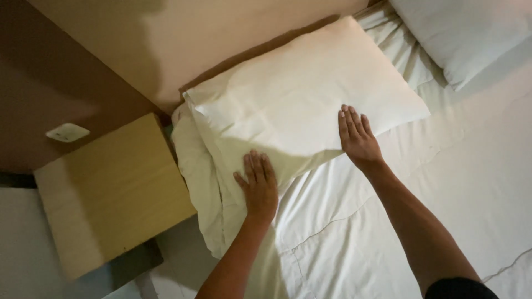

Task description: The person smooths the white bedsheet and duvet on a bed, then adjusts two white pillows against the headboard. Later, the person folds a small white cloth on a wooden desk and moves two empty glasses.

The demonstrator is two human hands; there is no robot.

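Observation:
A white pillow (pixel 299 88) lies at the head of a bed, against the headboard. My left hand (pixel 257 185) rests flat on the pillow's near left edge, fingers together and pointing up. Flat on the pillow's near right edge is my right hand (pixel 357 135), its fingers slightly spread. Neither hand grips anything. The bed is covered by a white sheet (pixel 443 182) with creases.
A second white pillow (pixel 471 33) lies at the top right. A light wooden bedside table (pixel 111 188) stands left of the bed. A white wall socket (pixel 67 132) sits on the brown wall panel behind it. The beige headboard (pixel 183 39) runs along the top.

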